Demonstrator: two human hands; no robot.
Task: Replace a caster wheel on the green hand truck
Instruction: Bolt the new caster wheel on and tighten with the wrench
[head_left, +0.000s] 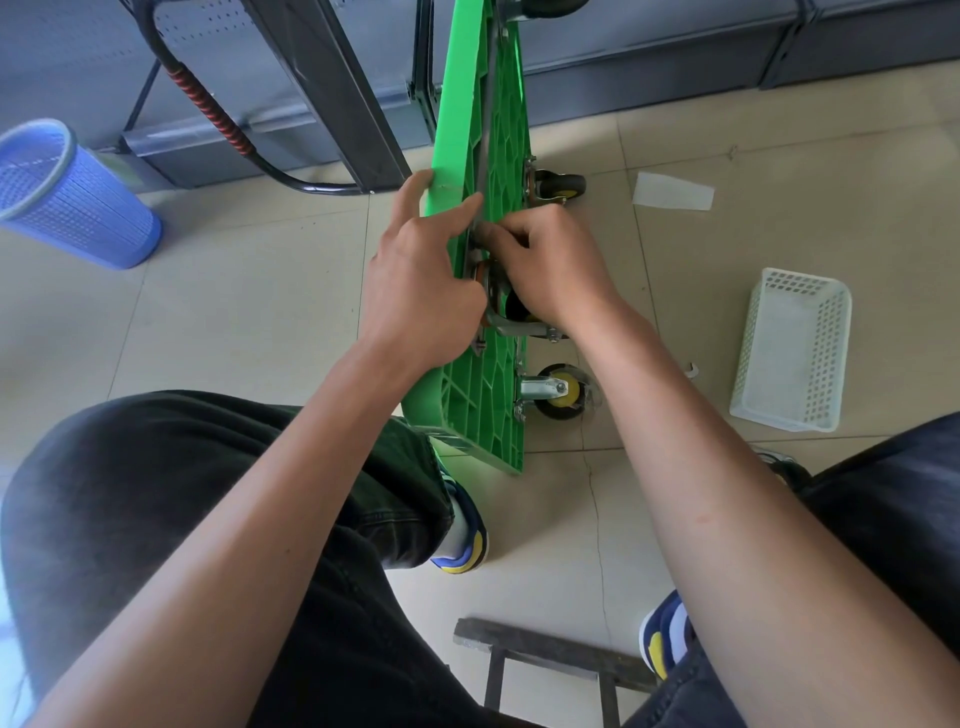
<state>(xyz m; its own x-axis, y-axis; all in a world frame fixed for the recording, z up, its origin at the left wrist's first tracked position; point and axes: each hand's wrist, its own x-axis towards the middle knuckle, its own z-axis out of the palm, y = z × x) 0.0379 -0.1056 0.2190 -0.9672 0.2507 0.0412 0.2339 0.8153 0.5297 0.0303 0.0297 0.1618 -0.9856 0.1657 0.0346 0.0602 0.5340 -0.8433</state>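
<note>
Your left hand (421, 280) lies against the upright green deck (491, 156), which walls off any move to its right. Your right hand (550, 270) is pressed to the deck's ribbed underside, with a caster bracket (519, 325) directly beneath it and another caster (558, 392) nearer you on the same face. A third caster (558, 187) juts out just beyond its knuckles. Right of that hand the floor is open as far as the white basket (792, 351). Left of your left hand bare tile runs to the blue bin (67, 195); beyond it the black handle (218, 114) crosses
</note>
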